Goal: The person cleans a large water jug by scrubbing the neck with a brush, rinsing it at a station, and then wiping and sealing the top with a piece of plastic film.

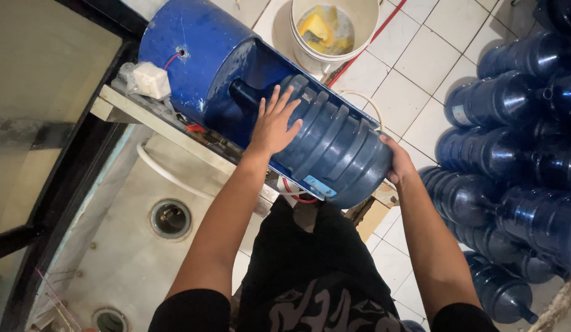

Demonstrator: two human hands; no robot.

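Inside the cut-open blue drum [193, 55] lies a ribbed blue water jug [334, 144], neck inward. Left hand [274, 126] rests flat on its shoulder, fingers spread; right hand [398, 161] cups its base, grip wrapped around the edge.

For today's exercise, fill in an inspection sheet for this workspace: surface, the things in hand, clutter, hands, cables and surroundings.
Surface: metal frame bench over a tiled wet area with a round floor drain.
Things in hand: blue water jug lying on its side, neck pointing into a cut-open blue drum.
Clutter: white bucket holding yellow items.
Hands: left hand flat on the jug's ribbed side; right hand against its base end.
Cables: red wire entering the drum by a white box; white hose below.
Surroundings: stacked blue jugs on white floor tiles at right.
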